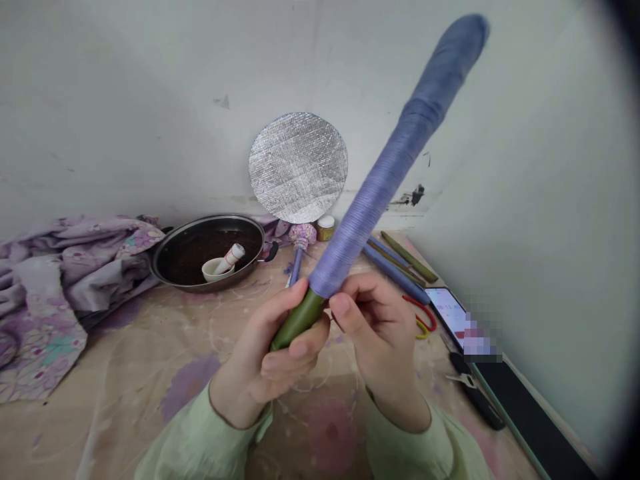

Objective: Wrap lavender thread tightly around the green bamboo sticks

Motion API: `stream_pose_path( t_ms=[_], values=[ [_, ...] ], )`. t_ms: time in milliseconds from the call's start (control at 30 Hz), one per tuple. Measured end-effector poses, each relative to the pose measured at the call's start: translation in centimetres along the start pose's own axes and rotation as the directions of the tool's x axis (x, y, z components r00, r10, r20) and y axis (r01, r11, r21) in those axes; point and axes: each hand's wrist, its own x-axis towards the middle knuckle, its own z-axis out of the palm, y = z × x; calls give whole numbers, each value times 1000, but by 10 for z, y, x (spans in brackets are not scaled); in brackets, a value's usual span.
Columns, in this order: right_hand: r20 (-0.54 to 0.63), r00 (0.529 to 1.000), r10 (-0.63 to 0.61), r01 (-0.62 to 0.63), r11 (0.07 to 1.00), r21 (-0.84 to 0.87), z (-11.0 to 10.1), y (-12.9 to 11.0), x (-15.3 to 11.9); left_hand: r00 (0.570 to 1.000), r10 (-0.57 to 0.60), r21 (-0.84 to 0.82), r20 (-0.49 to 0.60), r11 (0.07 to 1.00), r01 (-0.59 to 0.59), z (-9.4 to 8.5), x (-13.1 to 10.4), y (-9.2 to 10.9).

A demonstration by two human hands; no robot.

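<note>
My left hand (280,353) is closed around the bare green lower end of a thick stick (367,193). The stick slants up to the right, away from the table. Above my grip it is wound in close turns of blue-purple thread, and its upper end is thicker and covered in the same colour. My right hand (383,340) is at the lower edge of the winding, with its thumb and fingers pinched together beside the stick. What the pinch holds, perhaps the thread's end, is too small to make out.
Behind stand a pan (165,270) with a small white bowl (213,268) in it, a round silver disc (299,167) and a small jar (326,228). Flowered cloth (45,300) lies left. At right are more sticks (410,257), scissors (425,320), a phone (445,310) and a key (465,380).
</note>
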Motion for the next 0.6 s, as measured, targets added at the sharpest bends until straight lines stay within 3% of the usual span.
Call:
stream_pose_path(
  t_ms=[467,600],
  values=[
    [76,996,51,-58,994,88,-2,2,-3,1000,8,90,-24,996,-5,13,1,4],
    [63,998,26,-32,995,93,-3,3,-3,996,15,81,-91,997,-7,11,1,2]
  ],
)
